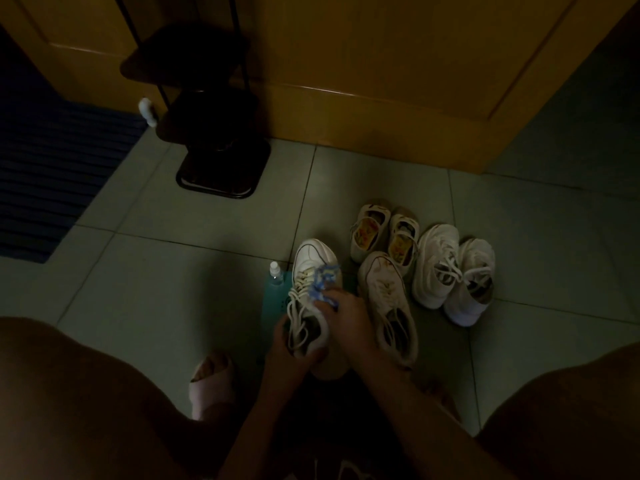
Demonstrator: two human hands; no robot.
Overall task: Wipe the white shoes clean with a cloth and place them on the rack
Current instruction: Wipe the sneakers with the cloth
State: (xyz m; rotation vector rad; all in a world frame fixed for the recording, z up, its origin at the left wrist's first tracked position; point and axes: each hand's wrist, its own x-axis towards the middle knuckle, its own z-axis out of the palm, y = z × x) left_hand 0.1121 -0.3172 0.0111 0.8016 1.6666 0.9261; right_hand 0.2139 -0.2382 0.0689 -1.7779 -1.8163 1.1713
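- My right hand is curled round a blue-and-white cloth and presses it against the lace side of a white sneaker. The forearm reaches in from the lower right.
- My left hand grips the same sneaker at the heel, fingers wrapped round its opening, with the toe pointing away from me.
- The other sneaker lies on the floor just right of it.
- Further right stands a pair of white trainers, and behind them a pair of slip-ons.
- A small bottle stands just left of the held sneaker, on a green mat.
- The dark rack stands well apart, at the floor's far edge against the wooden door.
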